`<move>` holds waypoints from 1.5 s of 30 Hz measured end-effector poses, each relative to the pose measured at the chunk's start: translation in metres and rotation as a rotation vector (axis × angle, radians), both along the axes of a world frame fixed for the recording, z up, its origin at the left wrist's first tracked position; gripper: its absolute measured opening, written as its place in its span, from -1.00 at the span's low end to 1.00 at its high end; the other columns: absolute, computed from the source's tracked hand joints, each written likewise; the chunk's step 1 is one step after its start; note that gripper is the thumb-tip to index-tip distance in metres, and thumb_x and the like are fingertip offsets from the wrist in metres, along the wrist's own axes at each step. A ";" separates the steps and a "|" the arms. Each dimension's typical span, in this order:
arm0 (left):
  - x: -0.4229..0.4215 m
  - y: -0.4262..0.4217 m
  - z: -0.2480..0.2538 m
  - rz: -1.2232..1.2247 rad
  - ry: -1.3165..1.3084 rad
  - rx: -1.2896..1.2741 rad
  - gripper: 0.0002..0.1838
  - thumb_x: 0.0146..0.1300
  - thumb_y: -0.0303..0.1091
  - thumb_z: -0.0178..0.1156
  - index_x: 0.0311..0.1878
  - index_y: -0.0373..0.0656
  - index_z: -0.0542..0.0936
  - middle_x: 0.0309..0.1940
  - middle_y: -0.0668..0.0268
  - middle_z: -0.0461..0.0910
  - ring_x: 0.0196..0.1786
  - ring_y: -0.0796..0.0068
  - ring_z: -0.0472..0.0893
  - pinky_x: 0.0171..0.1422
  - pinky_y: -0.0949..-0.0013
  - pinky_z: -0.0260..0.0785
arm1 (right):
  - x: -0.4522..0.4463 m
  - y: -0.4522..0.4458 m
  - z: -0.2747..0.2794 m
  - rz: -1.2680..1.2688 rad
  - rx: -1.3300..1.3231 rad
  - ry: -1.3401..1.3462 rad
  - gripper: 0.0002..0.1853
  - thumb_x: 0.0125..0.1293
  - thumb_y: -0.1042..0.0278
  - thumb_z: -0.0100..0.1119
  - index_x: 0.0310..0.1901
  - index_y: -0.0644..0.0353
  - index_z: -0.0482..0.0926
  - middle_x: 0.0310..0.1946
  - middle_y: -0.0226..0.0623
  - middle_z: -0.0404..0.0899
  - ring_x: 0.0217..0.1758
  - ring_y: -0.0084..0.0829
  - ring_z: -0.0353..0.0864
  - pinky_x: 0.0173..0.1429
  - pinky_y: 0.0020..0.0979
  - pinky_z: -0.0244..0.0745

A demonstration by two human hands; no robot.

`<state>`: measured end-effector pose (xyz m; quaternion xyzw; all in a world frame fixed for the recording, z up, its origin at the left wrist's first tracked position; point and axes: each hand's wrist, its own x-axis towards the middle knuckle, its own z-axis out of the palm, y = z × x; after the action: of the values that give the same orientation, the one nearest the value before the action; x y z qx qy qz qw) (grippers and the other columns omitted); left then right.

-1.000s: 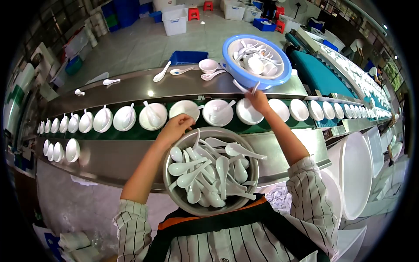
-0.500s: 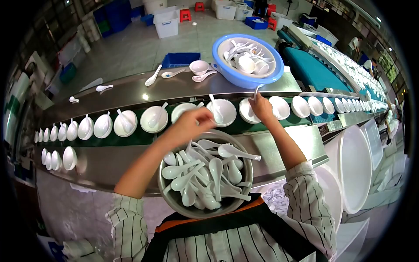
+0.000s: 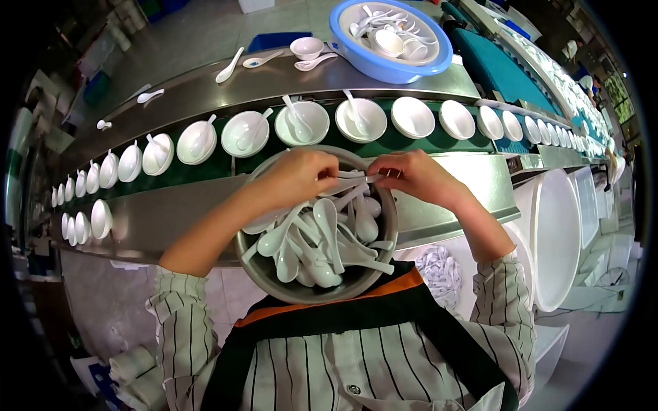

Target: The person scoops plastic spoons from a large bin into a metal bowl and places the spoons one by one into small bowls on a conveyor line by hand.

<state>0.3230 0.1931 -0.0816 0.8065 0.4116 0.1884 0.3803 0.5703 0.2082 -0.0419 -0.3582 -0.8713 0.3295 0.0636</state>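
Observation:
A steel bowl (image 3: 250, 268) full of white spoons (image 3: 327, 222) sits against the apron. Above its far left part, my left hand (image 3: 301, 177) has its fingers closed around a white spoon. My right hand (image 3: 410, 175) pinches white spoon handles at the bowl's far right rim. Beyond both hands a green belt (image 3: 234, 166) carries a row of white bowls. Spoons lie in the bowls from the middle leftward, such as the bowl (image 3: 360, 120) just past my hands. The bowl (image 3: 412, 117) to its right holds no spoon.
A blue basin (image 3: 391, 68) with spoons and cups stands on the steel ledge (image 3: 192, 97). Loose spoons and a small bowl (image 3: 306, 48) lie left of it. More bowls stand at the near left. Large white tubs (image 3: 558, 240) are at the right.
My right hand has come back from near the blue basin to the steel bowl. My left hand has lowered over the spoons. The belt bowl ahead of my hands now holds a spoon.

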 end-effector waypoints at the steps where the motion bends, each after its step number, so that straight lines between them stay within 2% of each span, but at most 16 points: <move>1: -0.005 0.000 0.006 0.018 -0.003 0.024 -0.87 0.04 -0.41 0.25 -0.37 -0.26 0.57 -0.56 0.23 0.55 -0.49 0.44 0.53 -0.35 0.37 0.36 | 0.001 0.003 0.000 -0.014 0.000 0.040 -0.78 0.17 0.39 0.23 -0.16 0.25 0.57 -0.32 -0.26 0.63 -0.29 -0.40 0.63 -0.16 -0.43 0.50; 6: -0.027 -0.008 0.021 0.015 0.132 0.097 -0.79 0.05 -0.35 0.28 -0.27 -0.24 0.55 -0.37 0.18 0.56 -0.29 0.28 0.56 -0.17 0.29 0.40 | 0.009 0.047 0.020 -0.285 -0.068 0.335 -0.87 0.20 0.55 0.13 -0.21 0.29 0.59 -0.35 -0.30 0.63 -0.31 -0.53 0.59 -0.22 -0.48 0.49; 8: -0.020 -0.011 0.015 0.038 0.108 0.220 -0.70 0.03 -0.29 0.30 -0.20 -0.23 0.54 -0.26 0.16 0.54 -0.17 0.22 0.53 -0.06 0.25 0.38 | 0.009 0.080 0.020 -0.312 0.131 0.352 -0.88 0.23 0.55 0.10 -0.23 0.30 0.59 -0.34 -0.28 0.63 -0.33 -0.51 0.59 -0.23 -0.50 0.49; 12: 0.016 -0.010 -0.011 0.010 0.190 0.288 -0.53 -0.06 -0.21 0.35 -0.08 -0.22 0.52 -0.13 0.12 0.50 -0.01 0.19 0.48 0.08 0.21 0.33 | 0.012 0.152 -0.030 -0.267 0.380 0.061 -0.87 0.12 0.53 0.14 -0.27 0.27 0.61 -0.38 -0.09 0.63 -0.28 -0.19 0.64 -0.17 -0.32 0.49; 18: 0.034 -0.004 -0.026 -0.071 0.035 -0.084 -0.53 -0.12 -0.25 0.38 -0.12 -0.26 0.55 -0.27 0.19 0.58 -0.21 0.30 0.57 -0.08 0.33 0.40 | 0.000 0.164 -0.066 -0.258 0.535 0.061 -0.81 0.03 0.60 0.17 -0.26 0.23 0.61 -0.35 -0.05 0.61 -0.28 -0.06 0.60 -0.14 -0.25 0.49; 19: 0.033 0.000 -0.027 -0.069 -0.203 -0.316 -0.65 -0.05 -0.32 0.39 -0.20 -0.24 0.55 -0.41 0.33 0.58 -0.33 0.54 0.56 -0.20 0.48 0.38 | -0.002 0.163 -0.069 -0.255 0.563 0.099 -0.82 0.04 0.60 0.16 -0.28 0.22 0.61 -0.37 -0.05 0.61 -0.32 -0.08 0.60 -0.18 -0.26 0.49; 22: 0.030 0.000 -0.014 -0.147 -0.353 -0.579 -0.75 0.03 -0.38 0.37 -0.25 -0.19 0.53 -0.44 0.42 0.54 -0.31 0.71 0.51 -0.22 0.58 0.33 | -0.012 0.162 -0.081 -0.294 0.455 0.169 -0.81 0.03 0.63 0.15 -0.28 0.22 0.61 -0.40 -0.08 0.61 -0.34 -0.16 0.62 -0.21 -0.32 0.52; 26: 0.022 0.000 0.029 -0.017 -0.306 -0.611 -0.81 0.10 -0.39 0.33 -0.31 -0.18 0.49 -0.48 0.47 0.50 -0.56 0.74 0.43 -0.52 0.58 0.28 | -0.028 0.163 -0.092 -0.280 -0.203 0.428 -0.89 0.13 0.64 0.13 -0.30 0.30 0.59 -0.42 -0.33 0.62 -0.33 -0.53 0.61 -0.20 -0.50 0.54; 29: 0.001 0.012 0.045 0.051 -0.527 -0.509 -0.86 0.15 -0.42 0.27 -0.33 -0.18 0.48 -0.55 0.43 0.48 -0.66 0.74 0.40 -0.64 0.63 0.22 | -0.037 0.166 -0.080 -0.332 -0.340 0.601 -0.90 0.16 0.63 0.13 -0.29 0.31 0.59 -0.41 -0.36 0.60 -0.31 -0.59 0.58 -0.19 -0.55 0.52; 32: -0.024 0.029 0.059 0.181 -0.576 -0.450 -0.85 0.15 -0.42 0.27 -0.33 -0.20 0.48 -0.55 0.40 0.50 -0.67 0.73 0.42 -0.65 0.64 0.22 | -0.041 0.181 -0.063 -0.240 -0.171 0.468 -0.88 0.15 0.65 0.12 -0.26 0.31 0.58 -0.38 -0.34 0.62 -0.28 -0.56 0.60 -0.14 -0.55 0.51; 36: -0.036 0.061 0.054 0.279 -0.546 -0.371 -0.80 0.15 -0.32 0.29 -0.33 -0.20 0.48 -0.59 0.37 0.48 -0.69 0.66 0.41 -0.65 0.57 0.23 | -0.065 0.166 -0.037 -0.146 0.176 0.165 -0.71 0.16 0.29 0.26 -0.11 0.25 0.59 -0.18 -0.22 0.62 -0.09 -0.38 0.60 -0.01 -0.42 0.49; 37: -0.038 0.069 0.046 0.313 -0.566 -0.356 -0.79 0.15 -0.31 0.29 -0.33 -0.21 0.48 -0.59 0.37 0.47 -0.69 0.65 0.41 -0.64 0.57 0.23 | -0.070 0.163 -0.038 -0.117 0.066 0.267 -0.46 0.18 0.04 0.24 0.11 0.21 0.48 -0.01 -0.18 0.54 0.08 -0.34 0.52 0.09 -0.36 0.44; 40: -0.042 0.092 0.023 0.422 -0.653 -0.329 -0.77 0.15 -0.30 0.30 -0.33 -0.23 0.48 -0.60 0.36 0.46 -0.69 0.63 0.41 -0.63 0.55 0.25 | -0.080 0.131 -0.019 -0.089 -0.574 0.545 -0.33 0.23 -0.05 0.17 0.27 0.18 0.31 0.12 -0.19 0.44 0.19 -0.36 0.42 0.18 -0.37 0.37; 41: -0.040 0.097 0.017 0.459 -0.694 -0.341 -0.76 0.15 -0.29 0.30 -0.33 -0.24 0.47 -0.61 0.35 0.45 -0.68 0.62 0.42 -0.63 0.55 0.27 | -0.080 0.123 -0.016 0.011 -0.480 0.431 -0.25 0.25 -0.11 0.11 0.35 0.16 0.19 0.18 -0.21 0.38 0.26 -0.41 0.34 0.21 -0.41 0.33; 44: -0.029 0.108 0.004 0.466 -0.769 -0.426 -0.73 0.17 -0.29 0.29 -0.33 -0.29 0.47 -0.59 0.31 0.45 -0.58 0.54 0.49 -0.59 0.48 0.36 | -0.088 0.114 -0.039 0.027 -0.133 0.401 -0.46 0.21 0.09 0.24 0.13 0.23 0.42 -0.12 -0.22 0.58 -0.09 -0.49 0.50 0.02 -0.45 0.39; 45: -0.022 0.108 0.001 0.467 -0.790 -0.436 -0.74 0.19 -0.29 0.26 -0.31 -0.31 0.47 -0.57 0.28 0.47 -0.57 0.52 0.51 -0.59 0.47 0.38 | -0.085 0.108 -0.032 -0.097 -0.154 0.333 -0.62 0.16 0.23 0.27 -0.05 0.27 0.52 -0.31 -0.25 0.62 -0.29 -0.52 0.48 -0.08 -0.44 0.39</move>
<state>0.3009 0.3011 -0.0803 0.4618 0.4355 0.4687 0.6143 0.4849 0.3160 -0.0735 -0.3442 -0.8025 0.4467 0.1952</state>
